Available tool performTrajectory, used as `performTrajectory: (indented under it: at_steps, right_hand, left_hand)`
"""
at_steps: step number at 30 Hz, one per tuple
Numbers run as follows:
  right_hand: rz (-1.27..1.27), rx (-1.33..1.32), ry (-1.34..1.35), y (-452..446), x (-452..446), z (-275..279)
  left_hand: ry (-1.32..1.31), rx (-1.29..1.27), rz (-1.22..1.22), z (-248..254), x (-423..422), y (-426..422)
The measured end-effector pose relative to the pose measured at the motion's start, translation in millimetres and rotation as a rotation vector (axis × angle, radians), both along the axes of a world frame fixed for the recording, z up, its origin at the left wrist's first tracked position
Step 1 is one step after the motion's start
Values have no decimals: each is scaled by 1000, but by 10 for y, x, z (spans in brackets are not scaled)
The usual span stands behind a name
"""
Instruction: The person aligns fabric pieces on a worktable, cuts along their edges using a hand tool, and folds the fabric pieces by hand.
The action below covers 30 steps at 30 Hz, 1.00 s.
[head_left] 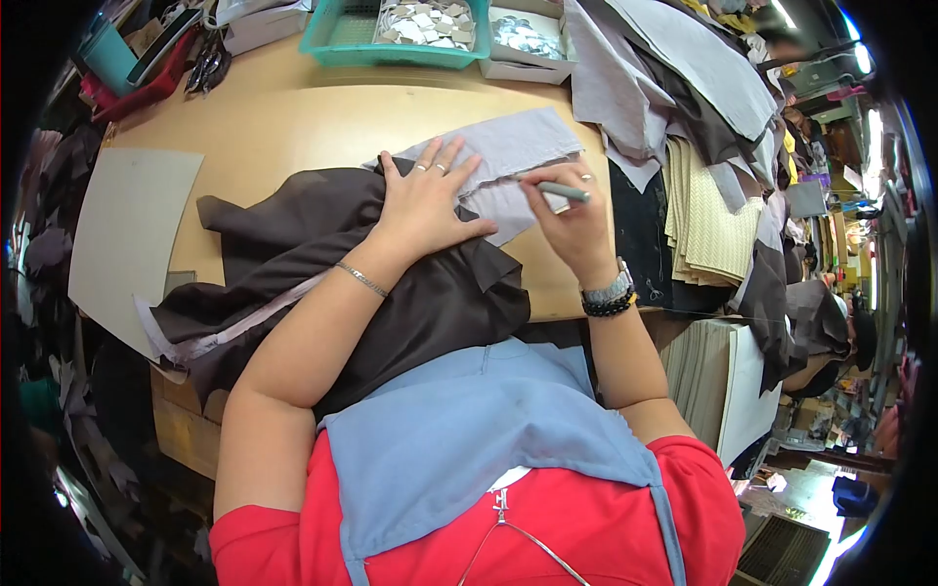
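Nearest, dark cloth (430,313) lies bunched on the near side of the pale cloth (532,137), which the left hand (425,200) flattens on the table (264,127), fingers spread, gripping nothing. At the pale cloth's right, the right hand (576,227) pinches a pen (567,192); marking seems under way, but what remains cannot be told. Beyond the pale cloth sits a green tray (391,56).

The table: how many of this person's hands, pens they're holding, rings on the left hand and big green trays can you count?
Left hand and right hand: 2
Pen held: 1
Rings on the left hand: 2
Green tray: 1
Total: 6
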State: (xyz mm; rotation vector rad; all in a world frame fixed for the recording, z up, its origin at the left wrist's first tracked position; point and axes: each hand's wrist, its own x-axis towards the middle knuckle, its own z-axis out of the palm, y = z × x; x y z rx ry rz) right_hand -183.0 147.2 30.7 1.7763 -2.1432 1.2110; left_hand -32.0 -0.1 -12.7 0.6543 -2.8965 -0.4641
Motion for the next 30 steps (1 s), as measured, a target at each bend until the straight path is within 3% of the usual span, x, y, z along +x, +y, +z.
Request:
performTrajectory:
  at_steps: [30]
  right_hand:
    - [-52,-16,-72,-68,-177,-255]
  left_hand:
    - [-25,-2,7,27,4,3]
